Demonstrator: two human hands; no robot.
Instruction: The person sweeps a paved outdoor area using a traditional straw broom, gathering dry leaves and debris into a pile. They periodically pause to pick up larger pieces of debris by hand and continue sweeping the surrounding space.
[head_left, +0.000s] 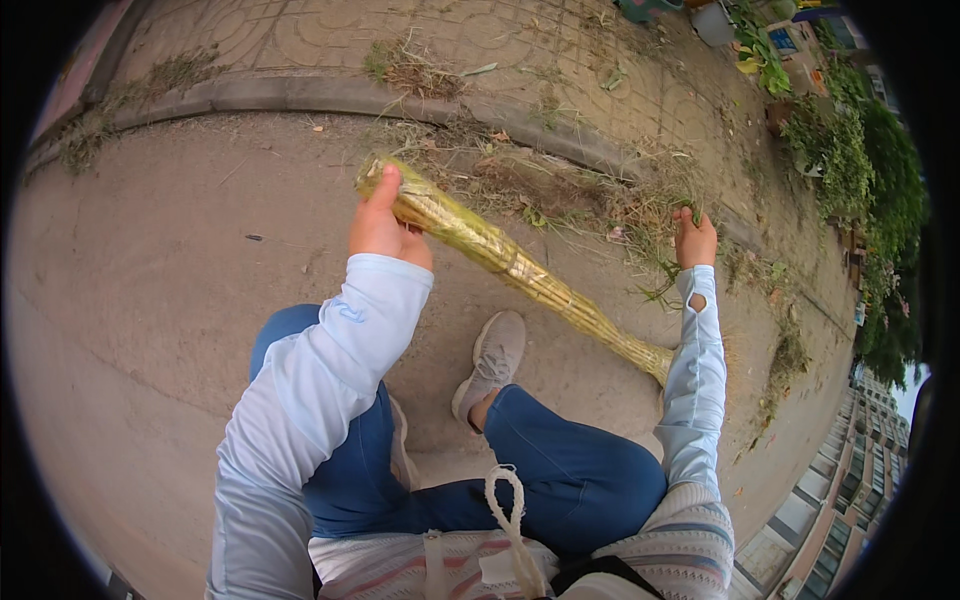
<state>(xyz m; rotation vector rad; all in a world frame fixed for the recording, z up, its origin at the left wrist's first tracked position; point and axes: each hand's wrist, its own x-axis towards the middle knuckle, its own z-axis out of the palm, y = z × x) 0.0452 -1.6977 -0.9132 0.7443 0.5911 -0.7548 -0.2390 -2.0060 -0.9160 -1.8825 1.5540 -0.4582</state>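
My left hand (385, 225) grips the thick upper end of a straw broom (480, 244), its thumb lying along the top. Clear yellowish wrapping covers the bound stalks of the handle. The broom slants down to the right, and its lower end passes behind my right forearm, so most of the bristles are hidden. Farther right, my right hand (696, 236) pinches a green weed (664, 281) between the fingers, with leaves hanging beneath the fist. Dry grass and pulled weeds (555, 184) lie in a heap along the curb, just left of that hand.
A low concrete curb (300, 94) divides the pavement (187, 225) from patterned paving tiles (292, 37). Potted plants (825, 157) line the right side, near a pale bucket (711, 24). My shoe (495, 352) is planted below the broom. A building (840, 510) stands at lower right.
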